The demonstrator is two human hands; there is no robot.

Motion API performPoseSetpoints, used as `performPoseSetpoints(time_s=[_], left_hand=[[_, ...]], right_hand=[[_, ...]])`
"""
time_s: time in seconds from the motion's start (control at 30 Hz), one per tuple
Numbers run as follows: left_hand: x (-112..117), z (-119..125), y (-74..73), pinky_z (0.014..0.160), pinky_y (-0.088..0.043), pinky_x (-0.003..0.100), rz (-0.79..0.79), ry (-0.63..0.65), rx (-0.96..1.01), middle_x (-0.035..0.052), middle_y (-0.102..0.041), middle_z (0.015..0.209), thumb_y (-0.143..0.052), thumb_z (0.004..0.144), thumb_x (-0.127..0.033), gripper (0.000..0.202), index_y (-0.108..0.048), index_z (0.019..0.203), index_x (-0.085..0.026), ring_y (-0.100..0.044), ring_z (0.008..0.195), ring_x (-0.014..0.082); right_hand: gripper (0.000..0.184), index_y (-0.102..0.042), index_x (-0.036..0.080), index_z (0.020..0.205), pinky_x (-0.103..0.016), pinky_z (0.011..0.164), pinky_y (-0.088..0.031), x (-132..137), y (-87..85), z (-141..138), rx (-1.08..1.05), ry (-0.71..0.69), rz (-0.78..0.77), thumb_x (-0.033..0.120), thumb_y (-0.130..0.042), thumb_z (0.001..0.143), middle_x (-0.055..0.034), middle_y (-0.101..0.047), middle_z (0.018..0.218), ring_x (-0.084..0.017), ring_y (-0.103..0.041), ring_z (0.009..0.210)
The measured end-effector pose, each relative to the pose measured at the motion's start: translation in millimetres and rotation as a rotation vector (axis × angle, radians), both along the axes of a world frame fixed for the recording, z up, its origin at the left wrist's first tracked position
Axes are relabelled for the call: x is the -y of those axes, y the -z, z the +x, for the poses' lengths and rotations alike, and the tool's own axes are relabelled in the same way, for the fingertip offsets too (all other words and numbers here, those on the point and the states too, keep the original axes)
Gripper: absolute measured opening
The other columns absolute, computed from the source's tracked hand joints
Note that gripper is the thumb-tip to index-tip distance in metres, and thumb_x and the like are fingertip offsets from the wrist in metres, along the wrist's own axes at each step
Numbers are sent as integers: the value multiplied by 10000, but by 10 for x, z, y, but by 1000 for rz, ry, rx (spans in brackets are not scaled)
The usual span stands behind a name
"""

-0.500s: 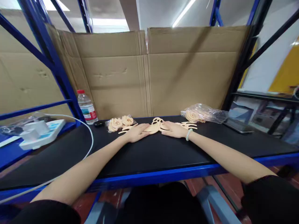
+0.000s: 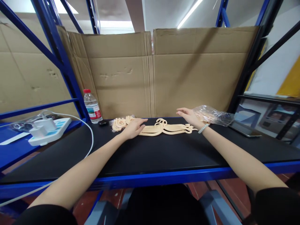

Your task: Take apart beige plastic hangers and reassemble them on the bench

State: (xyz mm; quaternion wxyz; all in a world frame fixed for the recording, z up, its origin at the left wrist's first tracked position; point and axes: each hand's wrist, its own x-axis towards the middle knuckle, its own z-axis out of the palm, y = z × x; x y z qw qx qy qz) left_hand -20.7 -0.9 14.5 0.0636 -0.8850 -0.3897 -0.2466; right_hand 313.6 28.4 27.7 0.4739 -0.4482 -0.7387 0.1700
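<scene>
A cream-coloured cord bundle (image 2: 174, 128) lies stretched sideways on the black tabletop, with a looped knot near its middle. My left hand (image 2: 134, 128) is over the left end of the bundle, its fingers stretched out, and hides that end. My right hand (image 2: 191, 118) is raised above and behind the bundle's right end, fingers extended, holding nothing. Just beyond the right hand is a clear plastic bag (image 2: 217, 115) with cream cord in it, partly covered by the hand. Another bagged cord coil (image 2: 119, 123) sits beside the left hand.
A water bottle (image 2: 92, 107) with a red cap stands at the back left, by a small black object (image 2: 103, 123). A white power strip (image 2: 50, 131) with a cable is at far left. A phone (image 2: 245, 129) lies at right. Cardboard (image 2: 124, 78) walls the back.
My right hand has lifted off the cord bundle and moved right toward the plastic bag. My left hand stays at the left part, slightly shifted. More of the bundle's right half shows.
</scene>
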Motion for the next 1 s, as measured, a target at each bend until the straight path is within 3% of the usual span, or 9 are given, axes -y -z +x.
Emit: performPoseSetpoints(time_s=[0.17, 0.27, 0.33, 0.43, 0.53, 0.67, 0.8, 1.0], left_hand=[[113, -111, -274, 931, -450, 393, 29, -38, 63, 102, -661, 1117, -379, 907, -296, 347, -602, 1133, -157, -580, 1065, 224], [290, -85, -427, 858, -473, 356, -6, -21, 5, 88, -677, 1051, -410, 900, -289, 308, -634, 1070, -161, -611, 976, 213], [407, -38, -454, 801, -478, 331, -38, -14, -19, 70, -691, 971, -439, 891, -280, 277, -646, 1035, -168, -625, 893, 200], [528, 72, -344, 708, -483, 295, -73, -19, -11, 62, -676, 905, -448, 888, -266, 248, -652, 986, -163, -617, 767, 172], [612, 238, -148, 679, -493, 280, -93, 13, -30, 86, -634, 1020, -486, 861, -225, 236, -624, 1037, -150, -600, 694, 140], [760, 474, 23, 805, -507, 324, -102, 45, -89, 92, -614, 1146, -534, 838, -215, 320, -567, 1154, -180, -621, 906, 198], [884, 560, 64, 923, -465, 356, -46, 181, -223, 80, -636, 1128, -443, 905, -213, 275, -575, 1144, -182, -592, 1042, 217], [890, 496, 43, 899, -470, 316, -1, 253, -312, 76, -636, 1112, -407, 929, -216, 264, -591, 1115, -182, -600, 1025, 200]], right_hand=[[250, -677, 137, 870, -352, 834, -501, 134, -196, 130, -25, 0, 4, 340, -553, 794, -103, -712, 900, -212, -652, 888], [265, -673, 134, 831, -325, 779, -503, 229, -265, 161, 24, -66, 2, 369, -564, 775, -100, -707, 845, -200, -651, 825], [279, -673, 130, 841, -298, 719, -497, 299, -275, 159, 78, -91, -5, 372, -548, 782, -97, -703, 831, -182, -638, 777], [283, -679, 128, 852, -260, 595, -457, 406, -223, 126, 224, -95, -40, 355, -522, 792, -76, -691, 770, -152, -595, 658], [258, -677, 119, 831, -245, 529, -408, 481, -127, 77, 365, -104, -88, 312, -512, 787, -58, -662, 667, -142, -560, 577], [248, -673, 118, 847, -245, 538, -398, 521, -16, 11, 483, -137, -112, 287, -497, 802, -37, -636, 595, -137, -548, 529], [240, -679, 137, 891, -238, 557, -388, 593, 57, -77, 582, -121, -70, 264, -491, 813, -31, -647, 627, -138, -561, 559], [245, -682, 165, 933, -243, 547, -349, 748, 31, -170, 732, -56, -33, 264, -487, 824, -28, -650, 664, -140, -550, 561]])
